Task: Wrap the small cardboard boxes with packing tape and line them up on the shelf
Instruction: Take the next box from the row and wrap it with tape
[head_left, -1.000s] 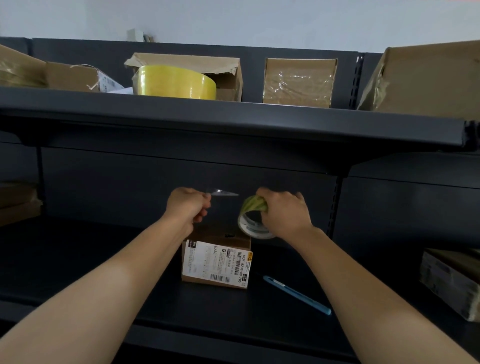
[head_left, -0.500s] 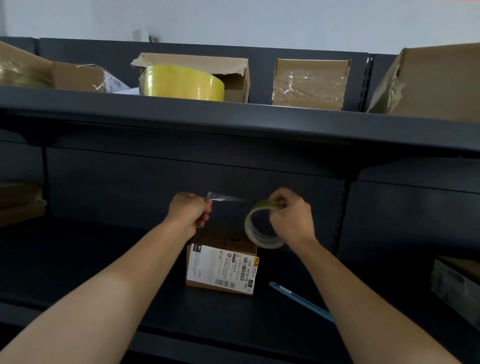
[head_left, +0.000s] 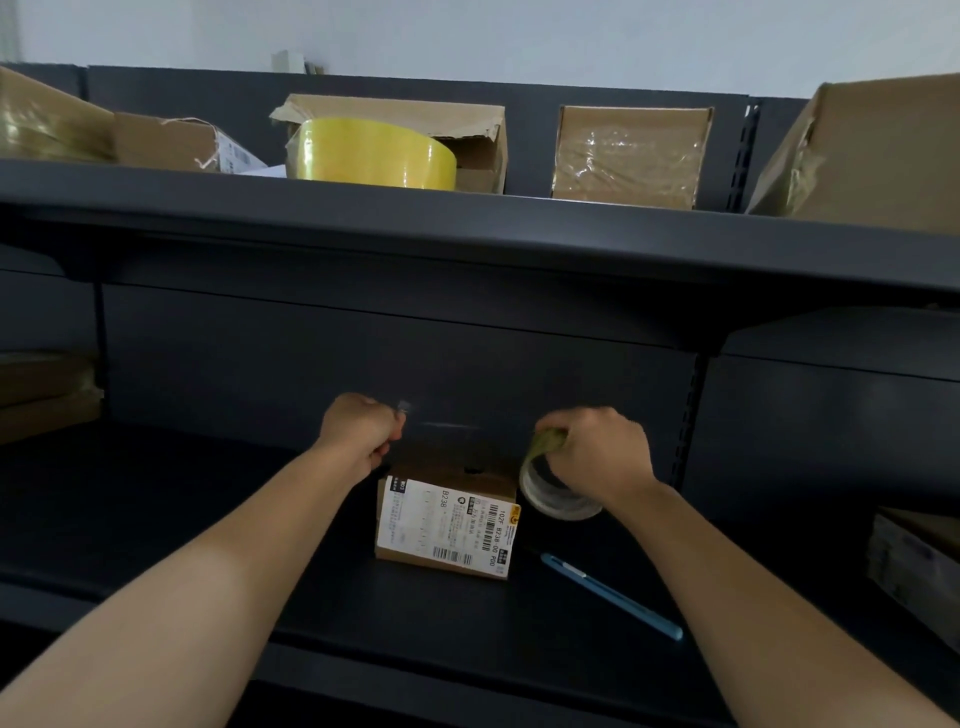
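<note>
The dark metal shelf (head_left: 208, 519) fills my view, a pale wall (head_left: 519, 36) above it. The small box (head_left: 447, 525) stands on it beneath both hands, not yet taped, I judge. My right hand (head_left: 597, 452) grips the tape roll (head_left: 556, 501); my left hand (head_left: 358, 431), held apart, pinches the strip (head_left: 447, 426). Next I'd lower that strip squarely onto the box.

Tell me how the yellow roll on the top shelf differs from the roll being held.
The yellow roll is opaque bright yellow and thick; the held roll is pale and thin. The yellow roll lies untouched on the upper shelf; the held roll is gripped by the right hand. Both are tape rolls.
</note>
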